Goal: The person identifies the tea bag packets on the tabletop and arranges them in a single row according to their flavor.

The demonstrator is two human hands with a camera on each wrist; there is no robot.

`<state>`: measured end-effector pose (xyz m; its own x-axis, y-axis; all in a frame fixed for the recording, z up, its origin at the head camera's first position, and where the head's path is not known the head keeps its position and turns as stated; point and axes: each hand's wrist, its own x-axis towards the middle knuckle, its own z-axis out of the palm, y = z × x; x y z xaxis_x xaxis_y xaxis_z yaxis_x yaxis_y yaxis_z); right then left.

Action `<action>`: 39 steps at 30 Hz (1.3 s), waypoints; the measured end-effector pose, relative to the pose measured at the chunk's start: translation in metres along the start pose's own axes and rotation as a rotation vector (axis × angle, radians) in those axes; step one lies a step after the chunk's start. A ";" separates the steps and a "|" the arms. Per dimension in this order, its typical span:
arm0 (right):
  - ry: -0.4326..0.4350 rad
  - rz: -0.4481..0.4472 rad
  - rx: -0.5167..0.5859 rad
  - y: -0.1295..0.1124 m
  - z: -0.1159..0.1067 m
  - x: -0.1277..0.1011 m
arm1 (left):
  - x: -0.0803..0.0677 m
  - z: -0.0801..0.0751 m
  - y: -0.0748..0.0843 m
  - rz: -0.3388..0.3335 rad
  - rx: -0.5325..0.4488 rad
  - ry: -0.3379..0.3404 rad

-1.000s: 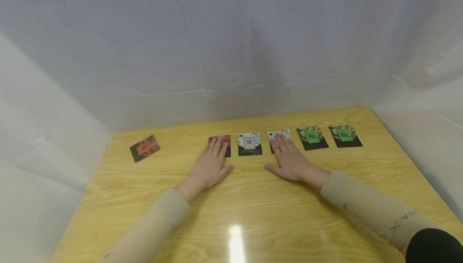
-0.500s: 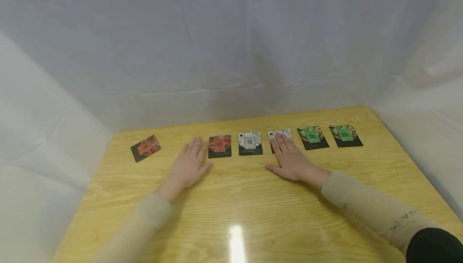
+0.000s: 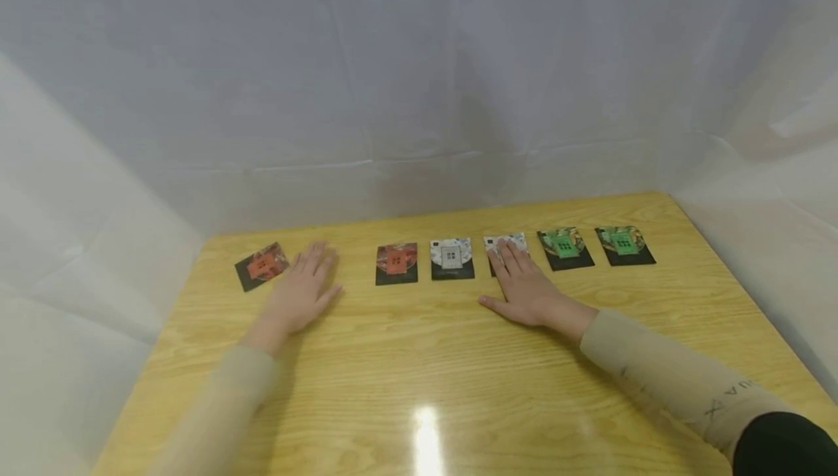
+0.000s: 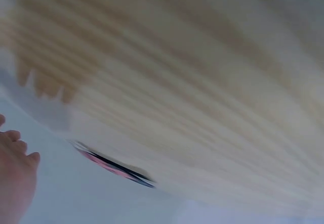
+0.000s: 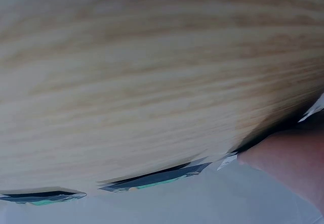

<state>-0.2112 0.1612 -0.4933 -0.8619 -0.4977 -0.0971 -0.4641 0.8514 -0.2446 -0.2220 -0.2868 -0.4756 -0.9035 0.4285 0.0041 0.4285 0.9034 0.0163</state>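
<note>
Two flat hands are working along a row of cards on the wooden surface point(image 3: 458, 359).

The left hand point(image 3: 297, 294) is lying palm down, fingers point(image 3: 313, 258) released and straight, just beside the tilted orange card point(image 3: 262, 266), which is sitting apart from the row and out of line with it. The right hand point(image 3: 527, 288) is pressing straight fingers on the grey-white card point(image 3: 505, 244), seemingly pinning it in place between the grey card point(image 3: 452, 258) and the green cards point(image 3: 565, 247).

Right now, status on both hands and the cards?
Left hand flat on table, beside the skewed red card. Right hand open, fingers on the white card. Four other cards in the row untouched. Nothing in the way.
</note>
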 end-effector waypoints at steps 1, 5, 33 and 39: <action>-0.004 0.002 -0.001 0.000 0.000 0.000 | -0.002 0.000 -0.005 -0.005 0.001 0.000; -0.005 0.005 -0.001 0.000 -0.001 0.001 | -0.014 -0.004 -0.025 -0.026 -0.006 -0.013; -0.010 0.017 -0.034 -0.007 -0.002 0.000 | -0.057 -0.002 -0.094 -0.125 -0.177 -0.112; -0.003 0.013 -0.039 -0.002 0.001 0.001 | -0.050 0.000 -0.086 -0.154 -0.213 -0.125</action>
<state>-0.2111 0.1583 -0.4934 -0.8675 -0.4867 -0.1030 -0.4601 0.8637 -0.2055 -0.2136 -0.3865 -0.4777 -0.9448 0.2970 -0.1380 0.2637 0.9398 0.2172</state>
